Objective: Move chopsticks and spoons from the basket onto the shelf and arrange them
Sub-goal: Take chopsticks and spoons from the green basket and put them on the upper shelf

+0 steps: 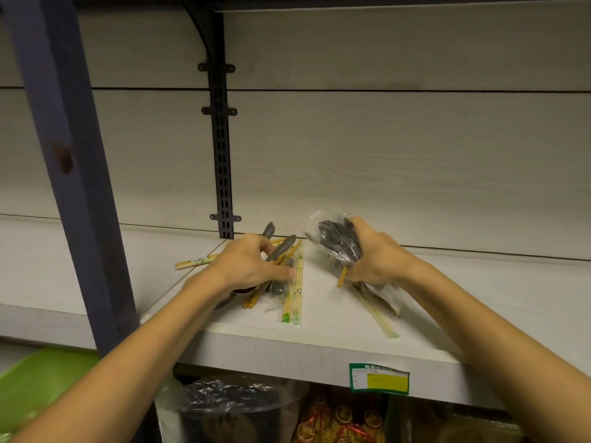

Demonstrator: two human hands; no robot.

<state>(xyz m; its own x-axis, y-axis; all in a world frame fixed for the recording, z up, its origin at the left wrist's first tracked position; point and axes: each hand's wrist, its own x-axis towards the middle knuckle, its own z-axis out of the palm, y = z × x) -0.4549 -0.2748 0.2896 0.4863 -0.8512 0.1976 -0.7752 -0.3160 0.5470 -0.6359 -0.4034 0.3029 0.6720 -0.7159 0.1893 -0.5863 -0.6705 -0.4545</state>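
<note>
Spoons (339, 243) in clear bag (315, 222), chopsticks (293, 294) wrapped, both on shelf (319, 334).

A shop — a price label (380, 378) on the shelf (351, 343) edge at 5 o'clock, slotted rail (224, 155) at 12, packaged goods (339, 420) stocked below.

There is one view only, from a wide-angle camera on the person's head. It looks forward and slightly down at the shelf (319, 327), from close by (both forearms enter from the bottom edge). The back panel fills the upper half, and a lower shelf level shows underneath.
</note>
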